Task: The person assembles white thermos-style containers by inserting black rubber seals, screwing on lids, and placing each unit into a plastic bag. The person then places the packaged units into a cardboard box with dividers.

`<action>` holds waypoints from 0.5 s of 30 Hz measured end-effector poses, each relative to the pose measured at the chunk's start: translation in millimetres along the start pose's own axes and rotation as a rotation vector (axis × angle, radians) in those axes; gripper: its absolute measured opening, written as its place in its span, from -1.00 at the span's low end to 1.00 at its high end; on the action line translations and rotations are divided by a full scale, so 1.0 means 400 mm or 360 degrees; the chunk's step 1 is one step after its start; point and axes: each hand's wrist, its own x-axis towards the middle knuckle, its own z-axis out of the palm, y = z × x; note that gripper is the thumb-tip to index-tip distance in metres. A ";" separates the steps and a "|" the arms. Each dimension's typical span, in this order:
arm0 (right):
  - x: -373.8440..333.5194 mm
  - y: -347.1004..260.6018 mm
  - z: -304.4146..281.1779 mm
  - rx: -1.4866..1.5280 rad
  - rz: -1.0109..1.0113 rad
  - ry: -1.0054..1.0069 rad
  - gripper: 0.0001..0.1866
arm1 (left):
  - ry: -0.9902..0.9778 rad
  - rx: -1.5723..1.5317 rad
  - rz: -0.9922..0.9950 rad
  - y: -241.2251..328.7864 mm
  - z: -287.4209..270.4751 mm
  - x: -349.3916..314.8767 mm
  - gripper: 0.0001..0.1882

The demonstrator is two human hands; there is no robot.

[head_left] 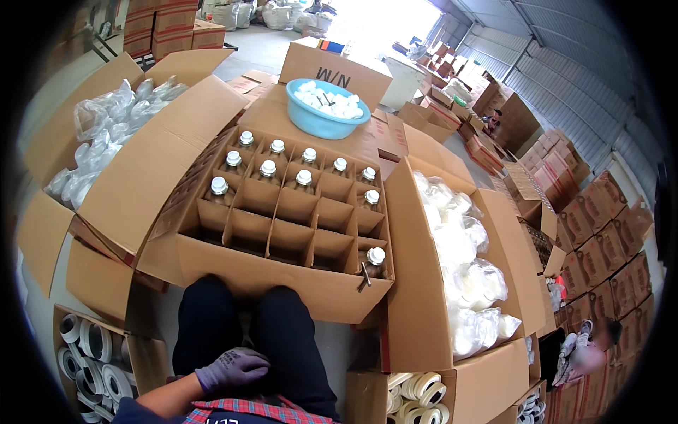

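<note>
My left hand [232, 369], in a grey-purple glove, lies across my lap with the fingers resting flat and nothing visible in them. My right hand is out of view. In front of my knees stands an open carton [282, 265] split into cells by cardboard dividers. Several bottles [304, 182] with white caps stand in its far and side cells, while the middle near cells hold none. At the near right corner, beside a capped bottle [374, 263], a thin dark metal piece [365, 275] sticks up. A blue basin [326, 126] behind the carton holds many small white pieces [328, 100].
Open cartons flank me: clear-bagged items [106, 134] at left, bagged white items [470, 261] at right. White ring-shaped parts fill boxes at lower left [95, 353] and lower right [417, 396]. A person [583, 353] sits at right near stacked cartons [600, 240].
</note>
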 end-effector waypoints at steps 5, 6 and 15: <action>0.007 0.000 0.009 -0.0009 -0.0001 -0.0010 -0.76 | 0.0024 0.0088 -0.0015 0.011 -0.003 -0.005 -0.69; 0.011 -0.002 0.013 -0.0008 -0.0001 -0.0012 -0.76 | 0.0032 0.0111 -0.0007 0.004 -0.002 -0.009 -0.69; 0.018 0.006 0.018 -0.0134 0.0032 -0.0043 -0.76 | 0.0270 -0.0141 -0.0042 -0.027 -0.005 -0.015 -0.72</action>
